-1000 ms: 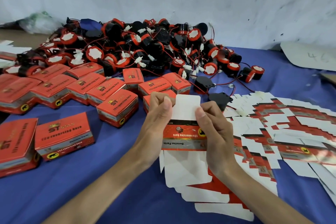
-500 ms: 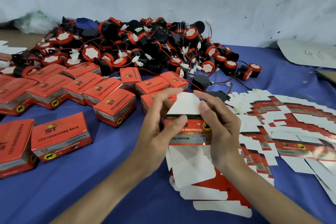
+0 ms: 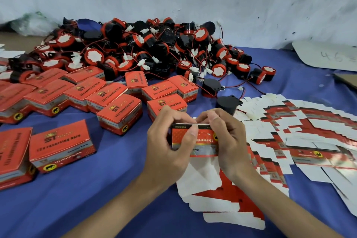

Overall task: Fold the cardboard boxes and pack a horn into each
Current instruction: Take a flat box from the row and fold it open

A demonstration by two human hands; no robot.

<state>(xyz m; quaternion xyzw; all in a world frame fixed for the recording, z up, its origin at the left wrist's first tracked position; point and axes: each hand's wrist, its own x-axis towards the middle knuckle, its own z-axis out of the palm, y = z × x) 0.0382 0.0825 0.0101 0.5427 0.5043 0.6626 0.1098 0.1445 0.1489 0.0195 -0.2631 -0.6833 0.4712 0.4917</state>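
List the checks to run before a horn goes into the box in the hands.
1. Grip on the box by left hand and right hand: ok.
2. The lower flaps tucked in: not ok, they hang loose.
3. Box interior open for a horn: cannot tell, fingers hide it.
4. A loose horn near on the cloth: ok.
5. A hand free to fetch it: not ok.

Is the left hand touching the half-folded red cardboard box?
Touching. The head view shows the left hand gripping the half-folded red cardboard box, thumb pressed on its front face.
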